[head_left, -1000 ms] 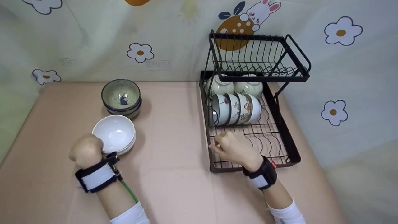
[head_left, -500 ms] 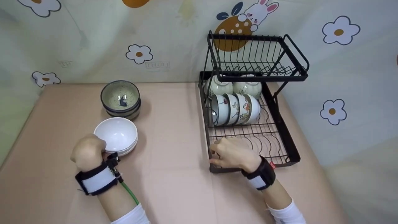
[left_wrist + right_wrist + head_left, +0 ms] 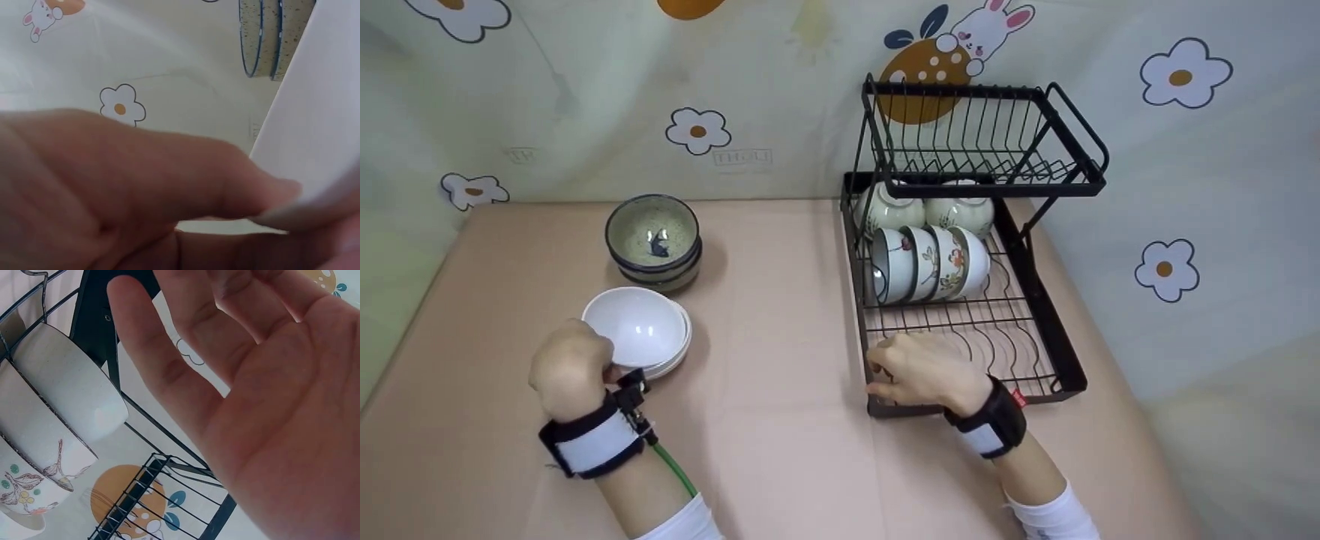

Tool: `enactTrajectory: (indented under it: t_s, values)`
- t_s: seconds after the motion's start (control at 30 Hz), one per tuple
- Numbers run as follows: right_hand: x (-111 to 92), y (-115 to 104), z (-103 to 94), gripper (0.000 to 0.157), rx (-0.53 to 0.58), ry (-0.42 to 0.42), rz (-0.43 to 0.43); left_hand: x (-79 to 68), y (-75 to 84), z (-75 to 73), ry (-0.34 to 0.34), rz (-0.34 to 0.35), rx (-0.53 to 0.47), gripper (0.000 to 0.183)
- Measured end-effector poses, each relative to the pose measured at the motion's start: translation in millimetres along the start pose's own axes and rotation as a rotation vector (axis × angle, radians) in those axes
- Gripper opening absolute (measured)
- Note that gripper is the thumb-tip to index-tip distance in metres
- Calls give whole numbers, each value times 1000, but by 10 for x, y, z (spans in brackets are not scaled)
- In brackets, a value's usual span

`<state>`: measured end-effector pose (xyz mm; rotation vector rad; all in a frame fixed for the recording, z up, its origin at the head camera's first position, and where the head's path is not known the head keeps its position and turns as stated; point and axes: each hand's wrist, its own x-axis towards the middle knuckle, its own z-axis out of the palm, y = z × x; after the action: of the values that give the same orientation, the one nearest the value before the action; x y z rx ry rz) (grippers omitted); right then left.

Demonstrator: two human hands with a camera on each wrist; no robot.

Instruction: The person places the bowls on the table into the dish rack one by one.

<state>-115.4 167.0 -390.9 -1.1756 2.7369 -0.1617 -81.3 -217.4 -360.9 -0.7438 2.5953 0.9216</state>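
Observation:
My left hand (image 3: 570,369) pinches the near-left rim of the top white bowl (image 3: 634,324), which sits shifted to the left on a stack of white bowls (image 3: 679,358). In the left wrist view the thumb lies against the bowl's white wall (image 3: 318,121), and fingers are partly visible below it. Over the front left of the black dish rack (image 3: 1065,360) is my right hand (image 3: 928,369), palm down, its fingers loosely bent and holding nothing. The right wrist view shows its bare palm and relaxed fingers near the rack.
Several patterned bowls (image 3: 934,262) stand on edge in the rack's lower tier, with two upturned bowls (image 3: 889,208) behind them. An upper wire tier (image 3: 982,161) overhangs the back. Speckled blue-rimmed bowls (image 3: 652,232) are stacked behind the white ones, near a printed cloth backdrop (image 3: 780,90).
The top white bowl has moved slightly left and out of line with the stack, in my left hand's grip. My right hand came down a little over the rack, then stayed still.

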Motion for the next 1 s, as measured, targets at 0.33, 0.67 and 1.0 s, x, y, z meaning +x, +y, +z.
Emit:
enactTrajectory:
  t_s: [0.33,0.67,1.0]
  values:
    - [20,35,-8,26,91,49,-7,-116,138,39,163,144,-27,29]
    - [54,107,2,20,98,344,-23,-162,517,137,111,374,-21,39]
    - [64,137,-34,24,85,478,145,-238,874,396,-31,680,-123,24]
